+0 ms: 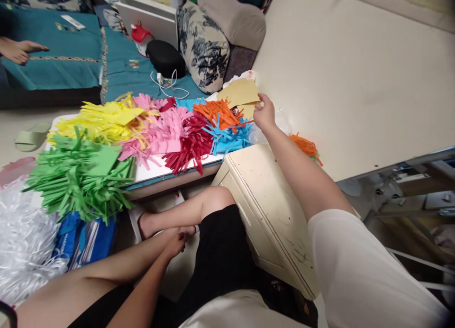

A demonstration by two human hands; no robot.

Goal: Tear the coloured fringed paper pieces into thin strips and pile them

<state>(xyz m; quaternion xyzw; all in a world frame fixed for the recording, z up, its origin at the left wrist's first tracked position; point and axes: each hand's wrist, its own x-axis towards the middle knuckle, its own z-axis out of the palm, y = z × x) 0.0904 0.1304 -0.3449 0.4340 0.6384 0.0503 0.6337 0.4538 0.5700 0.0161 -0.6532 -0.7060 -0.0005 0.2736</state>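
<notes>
At the far right end of the low white table (145, 174), my right hand (265, 113) pinches the right edge of a tan paper sheet (240, 92) between thumb and fingertips. Beneath and beside that sheet lie fringed paper bundles: orange (217, 112), blue (231, 136) and dark red (194, 143). Further left are pink (170, 131), yellow (103, 122) and a large green bundle (81, 171) that overhangs the table's near edge. My left hand (176, 243) rests by my left knee, its fingers curled, and no object shows in it.
A cream cabinet (270, 209) stands against my right leg. White shiny strands (24, 238) and a blue bag (95, 240) are at lower left. Behind the table, a teal sofa (117, 81) holds a black case (165, 58) and cable. Another person's hand (19, 50) shows at upper left.
</notes>
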